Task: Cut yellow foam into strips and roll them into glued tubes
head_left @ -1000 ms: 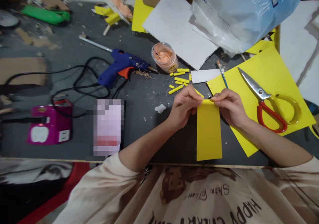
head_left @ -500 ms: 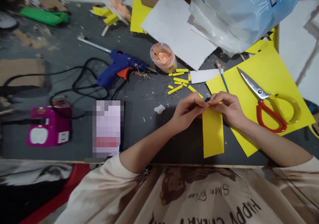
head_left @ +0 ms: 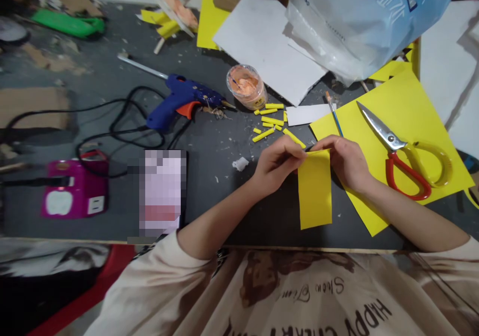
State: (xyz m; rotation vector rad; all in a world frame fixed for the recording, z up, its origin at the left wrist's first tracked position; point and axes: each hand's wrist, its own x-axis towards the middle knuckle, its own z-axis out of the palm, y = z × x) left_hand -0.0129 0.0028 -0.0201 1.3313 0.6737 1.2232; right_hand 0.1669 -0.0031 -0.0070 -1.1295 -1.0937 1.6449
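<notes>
A narrow yellow paper strip [head_left: 315,191] hangs over the dark table [head_left: 224,186], its top edge pinched from both sides. My left hand [head_left: 276,162] is closed on the strip's upper left corner. My right hand [head_left: 346,160] is closed on the upper right corner. A thin dark stick shows between my fingertips along the top edge. Several small rolled yellow paper tubes [head_left: 270,121] lie just beyond my hands.
Red and yellow scissors [head_left: 402,149] rest on a large yellow sheet [head_left: 396,111] at right, a thin paintbrush [head_left: 334,114] beside it. A blue glue gun [head_left: 183,100] with black cord, an orange jar [head_left: 246,85], white sheets [head_left: 262,37], a plastic bag [head_left: 355,17] and a pink box [head_left: 73,191] surround the area.
The strip's lower end has risen, so it looks shorter than a second ago. Both hands have stayed at its top edge, shifting slightly.
</notes>
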